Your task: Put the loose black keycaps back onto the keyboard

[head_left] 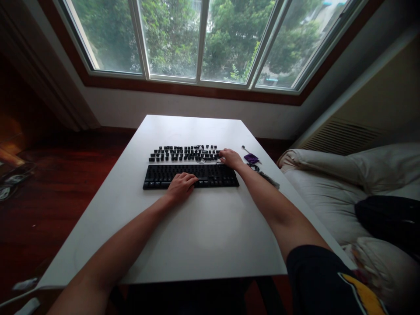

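Note:
A black keyboard (160, 177) lies across the white table. My left hand (181, 187) rests on its front edge near the middle, fingers stretched out over the lower keys and holding nothing. Behind the keyboard, loose black keycaps (177, 154) are laid out in rows. At the right end of these rows is my right hand (232, 158), thumb and fingers pinched together on a keycap that is mostly hidden by the fingertips. A thin dark cable (201, 160) runs among the keycaps.
Right of the keyboard lie a small brush-like tool (244, 148), a purple cloth or pouch (251, 158) and a greyish brush-like item (269, 180), partly behind my right forearm. A pale sofa (321, 201) with a dark bag (390, 218) stands beside the white table (210, 245).

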